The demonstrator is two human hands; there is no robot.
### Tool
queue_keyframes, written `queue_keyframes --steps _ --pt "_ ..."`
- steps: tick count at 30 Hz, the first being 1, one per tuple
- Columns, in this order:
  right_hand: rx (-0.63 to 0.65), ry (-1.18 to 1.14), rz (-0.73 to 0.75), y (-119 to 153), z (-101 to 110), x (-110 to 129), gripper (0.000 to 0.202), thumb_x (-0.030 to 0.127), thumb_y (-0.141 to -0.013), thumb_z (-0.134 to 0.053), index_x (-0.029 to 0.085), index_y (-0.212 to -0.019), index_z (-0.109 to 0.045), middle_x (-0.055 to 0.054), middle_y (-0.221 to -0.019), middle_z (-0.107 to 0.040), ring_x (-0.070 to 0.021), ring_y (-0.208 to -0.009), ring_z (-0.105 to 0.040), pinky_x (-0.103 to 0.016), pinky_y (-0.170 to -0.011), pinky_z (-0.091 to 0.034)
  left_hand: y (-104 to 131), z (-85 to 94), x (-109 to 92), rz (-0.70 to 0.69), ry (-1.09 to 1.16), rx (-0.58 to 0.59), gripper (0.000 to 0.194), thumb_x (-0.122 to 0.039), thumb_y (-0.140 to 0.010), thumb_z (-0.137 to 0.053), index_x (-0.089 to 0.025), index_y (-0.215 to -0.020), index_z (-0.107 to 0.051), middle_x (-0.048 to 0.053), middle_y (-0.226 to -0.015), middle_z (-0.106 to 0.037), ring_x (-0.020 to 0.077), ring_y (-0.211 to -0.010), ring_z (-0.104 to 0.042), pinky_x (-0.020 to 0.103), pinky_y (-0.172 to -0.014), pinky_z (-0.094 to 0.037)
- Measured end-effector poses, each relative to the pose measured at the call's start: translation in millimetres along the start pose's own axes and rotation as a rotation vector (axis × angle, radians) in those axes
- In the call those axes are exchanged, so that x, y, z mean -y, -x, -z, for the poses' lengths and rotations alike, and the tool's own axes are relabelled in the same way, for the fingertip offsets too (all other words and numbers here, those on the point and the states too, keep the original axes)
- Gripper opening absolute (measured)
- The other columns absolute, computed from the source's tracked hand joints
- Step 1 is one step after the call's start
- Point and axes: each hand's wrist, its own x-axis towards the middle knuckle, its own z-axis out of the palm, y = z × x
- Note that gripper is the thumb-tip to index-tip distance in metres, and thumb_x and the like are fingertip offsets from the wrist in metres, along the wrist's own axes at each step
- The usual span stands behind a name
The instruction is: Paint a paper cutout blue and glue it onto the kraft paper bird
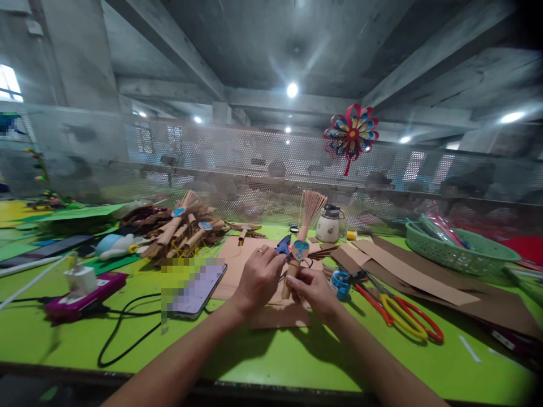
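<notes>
A brown paper craft (301, 233) with a fanned, pleated top and a round blue-patterned disc stands nearly upright at the centre. My right hand (316, 289) has its fingers closed round the rolled lower part. To its left, my left hand (262, 277) is closed on a blue glue gun (284, 245), whose front end is close to the disc. Brown cardboard sheets (237, 257) lie under and behind both hands. Another pleated brown piece (324, 252) shows behind my right hand.
Similar paper crafts (182, 229) are piled at the left, near a phone (199, 291) and a purple power strip (85, 297) with cables. Scissors (403, 316), a blue jar (340, 284), a flask (330, 224), brown sheets and a green basket (462, 249) stand or lie right.
</notes>
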Motion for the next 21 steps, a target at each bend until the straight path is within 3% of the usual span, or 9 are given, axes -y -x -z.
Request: queue_keyframes --steps 21 --pt "0.064 -0.065 0.080 0 2 -3 0.030 0.042 -0.077 -0.073 0.013 -0.084 -0.067 -0.004 -0.066 -0.062 -0.0110 -0.051 -0.051 -0.023 -0.045 -0.039 -5 9.5 -13 -0.016 -0.001 0.004 0.018 -0.017 -0.094 -0.044 -0.014 -0.092 -0.061 0.008 -0.076 -0.059 0.0217 -0.074 -0.048 0.037 -0.070 -0.041"
